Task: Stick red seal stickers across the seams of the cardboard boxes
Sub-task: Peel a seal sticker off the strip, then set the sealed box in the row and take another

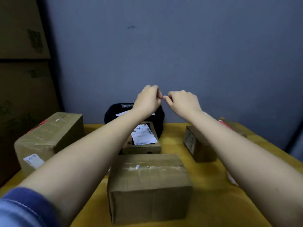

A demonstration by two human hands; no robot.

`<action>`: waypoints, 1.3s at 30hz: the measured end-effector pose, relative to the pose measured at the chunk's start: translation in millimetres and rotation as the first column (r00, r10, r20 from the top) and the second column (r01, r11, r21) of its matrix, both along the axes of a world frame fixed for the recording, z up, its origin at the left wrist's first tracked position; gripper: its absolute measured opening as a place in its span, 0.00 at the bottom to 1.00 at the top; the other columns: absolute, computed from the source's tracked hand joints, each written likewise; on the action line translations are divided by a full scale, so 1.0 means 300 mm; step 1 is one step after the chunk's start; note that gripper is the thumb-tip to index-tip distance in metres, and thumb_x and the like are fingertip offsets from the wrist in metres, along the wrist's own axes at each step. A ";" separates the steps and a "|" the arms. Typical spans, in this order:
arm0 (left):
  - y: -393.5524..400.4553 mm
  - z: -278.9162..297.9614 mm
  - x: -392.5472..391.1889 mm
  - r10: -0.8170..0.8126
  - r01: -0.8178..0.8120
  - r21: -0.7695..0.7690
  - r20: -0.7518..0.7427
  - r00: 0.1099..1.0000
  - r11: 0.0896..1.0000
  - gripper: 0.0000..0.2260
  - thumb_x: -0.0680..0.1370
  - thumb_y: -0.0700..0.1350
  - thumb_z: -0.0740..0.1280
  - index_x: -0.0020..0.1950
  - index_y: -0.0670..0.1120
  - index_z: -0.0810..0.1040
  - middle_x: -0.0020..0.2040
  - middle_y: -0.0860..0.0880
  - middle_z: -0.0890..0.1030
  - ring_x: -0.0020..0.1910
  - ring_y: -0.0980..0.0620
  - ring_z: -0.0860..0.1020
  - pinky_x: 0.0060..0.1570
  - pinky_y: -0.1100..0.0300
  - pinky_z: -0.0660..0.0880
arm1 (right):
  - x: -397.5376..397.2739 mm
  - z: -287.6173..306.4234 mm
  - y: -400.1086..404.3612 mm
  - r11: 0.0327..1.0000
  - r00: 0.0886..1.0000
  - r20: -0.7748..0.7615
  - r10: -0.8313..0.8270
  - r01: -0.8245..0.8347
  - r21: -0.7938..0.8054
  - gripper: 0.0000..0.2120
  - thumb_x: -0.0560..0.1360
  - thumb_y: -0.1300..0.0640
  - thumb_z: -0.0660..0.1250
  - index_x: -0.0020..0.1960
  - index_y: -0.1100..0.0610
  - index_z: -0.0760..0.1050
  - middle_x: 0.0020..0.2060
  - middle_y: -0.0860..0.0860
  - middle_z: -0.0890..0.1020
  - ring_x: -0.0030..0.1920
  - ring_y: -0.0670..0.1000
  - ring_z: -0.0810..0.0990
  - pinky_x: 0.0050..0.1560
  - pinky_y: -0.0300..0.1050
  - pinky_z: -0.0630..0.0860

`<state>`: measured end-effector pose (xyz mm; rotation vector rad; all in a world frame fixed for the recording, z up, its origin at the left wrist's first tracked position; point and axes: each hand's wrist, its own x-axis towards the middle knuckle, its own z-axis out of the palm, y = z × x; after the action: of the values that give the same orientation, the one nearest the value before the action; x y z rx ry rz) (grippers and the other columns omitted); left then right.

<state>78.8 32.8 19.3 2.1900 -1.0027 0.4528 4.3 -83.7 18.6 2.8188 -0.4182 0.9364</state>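
Left hand (148, 99) and right hand (182, 100) curled, fingertips meeting; sticker not visible, contents unclear. Likely thin, floppy, tacky: hold by edges. Box (149, 185) stiff.

No text legible anywhere. White shipping label (143, 134) on top of the middle box (142, 141): dark print lines and what may be barcode blocks, unreadable. Small white label (33, 160) on the left box (47, 138) end face: blurred. Label (190, 141) on the right box (199, 144) side: blurred. Dark printing (36, 40) on the stacked cartons (21, 46) at far left: too dim to read.
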 end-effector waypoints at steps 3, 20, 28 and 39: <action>-0.055 0.017 -0.136 -0.061 0.060 0.010 0.019 0.998 0.998 0.02 0.77 0.44 0.63 0.45 0.46 0.73 0.52 0.45 0.80 0.53 0.45 0.76 0.49 0.55 0.70 | -0.141 -0.013 -0.047 0.998 0.999 0.043 -0.013 0.010 0.069 0.11 0.81 0.48 0.57 0.56 0.53 0.72 0.51 0.57 0.82 0.51 0.63 0.79 0.42 0.48 0.66; -0.413 -0.311 -0.676 -0.312 0.385 0.058 -0.485 0.817 0.921 0.15 0.78 0.44 0.62 0.65 0.46 0.71 0.64 0.41 0.72 0.63 0.42 0.72 0.64 0.54 0.69 | -0.729 -0.470 -0.383 0.766 0.904 0.275 -0.329 0.085 0.637 0.04 0.77 0.57 0.63 0.46 0.50 0.75 0.47 0.49 0.80 0.51 0.55 0.77 0.48 0.49 0.73; -0.460 -0.537 -0.715 0.002 0.074 0.135 -0.489 0.872 0.988 0.24 0.78 0.57 0.61 0.71 0.52 0.63 0.69 0.46 0.65 0.70 0.45 0.63 0.67 0.51 0.60 | -0.808 -0.652 -0.403 0.590 0.828 0.321 -0.459 0.014 0.807 0.08 0.78 0.48 0.64 0.51 0.52 0.71 0.42 0.49 0.78 0.52 0.56 0.75 0.53 0.51 0.71; -0.523 -0.639 -0.671 -0.509 0.305 -0.419 -0.568 0.647 0.855 0.12 0.75 0.40 0.67 0.56 0.52 0.74 0.52 0.54 0.79 0.53 0.53 0.78 0.60 0.53 0.72 | -0.787 -0.664 -0.391 0.629 0.903 0.378 -0.206 -0.174 0.758 0.13 0.75 0.65 0.67 0.54 0.49 0.74 0.41 0.43 0.77 0.37 0.41 0.73 0.41 0.41 0.72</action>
<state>-122.5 -124.2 -172.4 1.5733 -0.9067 -0.3776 -231.9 -201.1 -180.5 3.2756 -1.1745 1.7564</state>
